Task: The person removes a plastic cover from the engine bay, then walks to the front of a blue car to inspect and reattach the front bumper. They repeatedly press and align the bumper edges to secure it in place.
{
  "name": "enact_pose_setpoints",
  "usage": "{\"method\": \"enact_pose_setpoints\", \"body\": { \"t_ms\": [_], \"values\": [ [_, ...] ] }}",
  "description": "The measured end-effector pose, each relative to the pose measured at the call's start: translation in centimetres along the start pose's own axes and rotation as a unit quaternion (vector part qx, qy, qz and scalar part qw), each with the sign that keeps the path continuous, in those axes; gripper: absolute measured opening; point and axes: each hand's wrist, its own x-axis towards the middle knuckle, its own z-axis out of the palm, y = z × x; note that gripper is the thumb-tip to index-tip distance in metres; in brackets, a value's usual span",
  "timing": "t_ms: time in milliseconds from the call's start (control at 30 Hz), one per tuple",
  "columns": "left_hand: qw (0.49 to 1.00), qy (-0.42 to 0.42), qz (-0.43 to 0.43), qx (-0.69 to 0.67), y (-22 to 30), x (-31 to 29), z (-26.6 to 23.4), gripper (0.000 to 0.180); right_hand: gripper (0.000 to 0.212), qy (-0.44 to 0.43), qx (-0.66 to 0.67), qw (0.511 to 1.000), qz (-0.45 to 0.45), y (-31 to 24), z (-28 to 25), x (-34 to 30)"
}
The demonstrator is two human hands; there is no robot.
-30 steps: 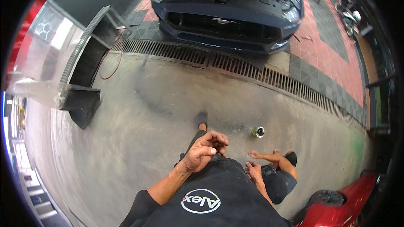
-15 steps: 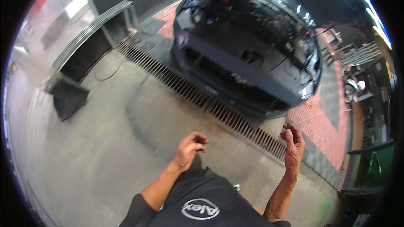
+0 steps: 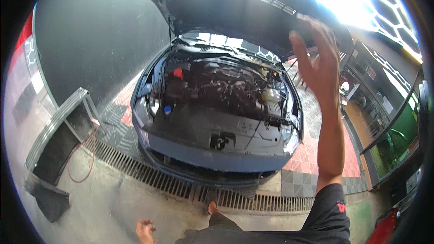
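A dark blue car (image 3: 199, 151) stands before me with its hood (image 3: 253, 13) raised and its engine (image 3: 217, 83) exposed. Up at the hood's right side is my right hand (image 3: 320, 63), thumb apart from the fingers and nothing visible in it. Its fingertips are blurred and overlap the hood; I cannot tell whether they touch it. My left hand (image 3: 144, 231) hangs low at the bottom edge, over the concrete floor. Its fingers are loosely bent, slightly apart, and appear to hold nothing.
A long metal floor grate (image 3: 135, 168) runs in front of the car. At left stands a metal-framed platform (image 3: 56, 129) beside a red hose (image 3: 94, 153). A dark wall (image 3: 99, 40) rises on the left; a glass-fronted cabinet (image 3: 393, 149) is on the right.
My right hand has risen from low in front of the car to the hood. My left hand has dropped toward the bottom edge. The view has tilted up, bringing the raised hood in.
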Motion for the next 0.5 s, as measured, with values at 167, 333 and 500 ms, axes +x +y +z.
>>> {"method": "enact_pose_setpoints", "body": {
  "t_ms": [167,333,500],
  "values": [
    [0.987,0.098,0.006,0.124,-4.1,3.1,1.6,0.024,0.043,-0.067,-0.041,0.980,0.182,16.0,11.5,7.7],
    [0.955,0.144,0.007,0.257,-6.7,8.6,9.4,0.023,0.042,-0.184,-0.072,0.937,0.289,28.5,20.6,8.9],
    [0.974,0.079,0.038,0.210,-3.4,12.2,19.1,0.014,0.040,-0.213,-0.085,0.931,0.285,33.2,27.6,6.2]
  ]
}}
